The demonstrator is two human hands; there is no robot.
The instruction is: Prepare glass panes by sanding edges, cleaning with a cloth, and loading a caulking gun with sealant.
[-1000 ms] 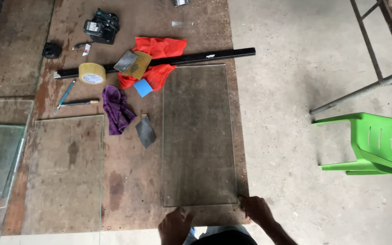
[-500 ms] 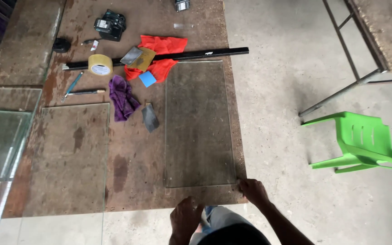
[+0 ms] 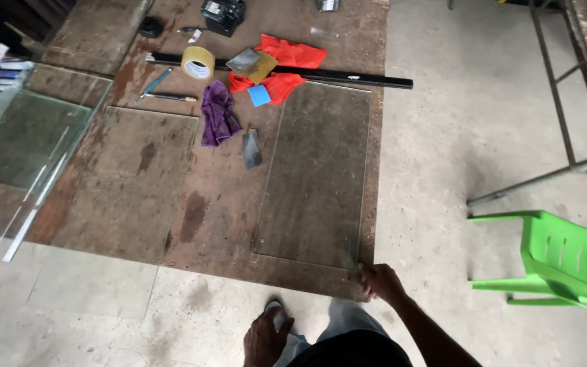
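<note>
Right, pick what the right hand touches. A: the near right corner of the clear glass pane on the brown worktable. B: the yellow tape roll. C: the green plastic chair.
A: the right hand rests at the near right corner of the clear glass pane, far from the other things.

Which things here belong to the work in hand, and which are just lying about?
In hand: right hand at the near corner of the glass pane; left hand hangs free by the knee.

Lying about: tape roll, purple cloth, red cloth, black bar, scraper, green chair.
</note>
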